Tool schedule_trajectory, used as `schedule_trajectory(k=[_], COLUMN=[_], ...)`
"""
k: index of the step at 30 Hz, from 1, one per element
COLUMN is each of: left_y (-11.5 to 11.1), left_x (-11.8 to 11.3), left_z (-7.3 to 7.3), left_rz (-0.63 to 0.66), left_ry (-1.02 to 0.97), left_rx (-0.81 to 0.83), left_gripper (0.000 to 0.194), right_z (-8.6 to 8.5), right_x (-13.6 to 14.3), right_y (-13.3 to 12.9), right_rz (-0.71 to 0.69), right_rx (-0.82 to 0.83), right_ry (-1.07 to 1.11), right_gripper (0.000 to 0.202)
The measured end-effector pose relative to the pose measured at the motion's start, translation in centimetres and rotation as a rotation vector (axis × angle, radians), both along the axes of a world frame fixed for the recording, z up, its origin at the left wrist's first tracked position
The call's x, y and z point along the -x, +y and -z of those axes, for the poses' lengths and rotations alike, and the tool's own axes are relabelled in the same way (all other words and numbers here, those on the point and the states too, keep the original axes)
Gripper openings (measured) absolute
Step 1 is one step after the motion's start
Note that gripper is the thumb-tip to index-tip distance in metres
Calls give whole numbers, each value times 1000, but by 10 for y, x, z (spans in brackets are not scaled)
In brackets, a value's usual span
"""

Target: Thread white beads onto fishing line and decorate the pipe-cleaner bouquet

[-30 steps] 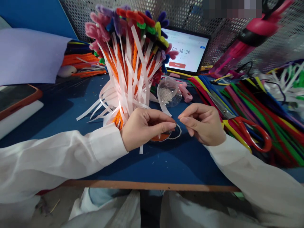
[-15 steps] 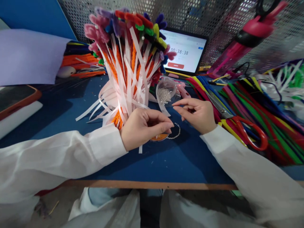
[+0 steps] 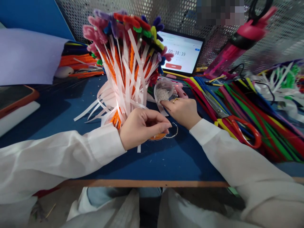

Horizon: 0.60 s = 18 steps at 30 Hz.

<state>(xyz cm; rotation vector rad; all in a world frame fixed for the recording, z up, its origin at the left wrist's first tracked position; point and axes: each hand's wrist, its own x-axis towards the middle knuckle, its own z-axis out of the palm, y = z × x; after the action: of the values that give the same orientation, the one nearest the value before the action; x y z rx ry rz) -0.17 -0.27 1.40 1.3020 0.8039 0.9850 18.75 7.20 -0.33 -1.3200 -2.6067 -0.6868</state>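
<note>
My left hand (image 3: 144, 128) is pinched shut on a string of small clear beads (image 3: 175, 133), which curves out to the right of its fingertips. My right hand (image 3: 181, 110), with a ring on one finger, reaches its fingertips into a clear round container (image 3: 163, 90) of tiny beads; whether they hold a bead is hidden. Behind my left hand stands a bouquet of pipe-cleaner flowers (image 3: 130, 63) with white ribbons and orange stems. A round orange item (image 3: 158, 136) lies partly under my left hand.
Orange-handled scissors (image 3: 249, 133) lie on coloured pipe cleaners (image 3: 266, 117) at right. A tablet (image 3: 181, 52) showing a timer and a pink bottle (image 3: 232, 47) stand behind. A phone (image 3: 16, 99) and lilac sheet (image 3: 30, 57) are at left.
My right hand has moved left and forward, its fingertips now in the bead container. My left hand keeps its pinch nearly in place. The view has shifted slightly.
</note>
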Motion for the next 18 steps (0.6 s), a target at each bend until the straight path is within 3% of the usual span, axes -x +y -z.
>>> schedule_trajectory(k=[18], left_y=[0], left_x=[0], left_z=[1], left_rz=[19], left_ry=[-31], left_rx=[28], left_gripper=[15], right_z=[0], right_x=[2], right_y=[-2], right_rz=[-77], right_rx=[-22], right_ry=[-39], right_gripper=[33])
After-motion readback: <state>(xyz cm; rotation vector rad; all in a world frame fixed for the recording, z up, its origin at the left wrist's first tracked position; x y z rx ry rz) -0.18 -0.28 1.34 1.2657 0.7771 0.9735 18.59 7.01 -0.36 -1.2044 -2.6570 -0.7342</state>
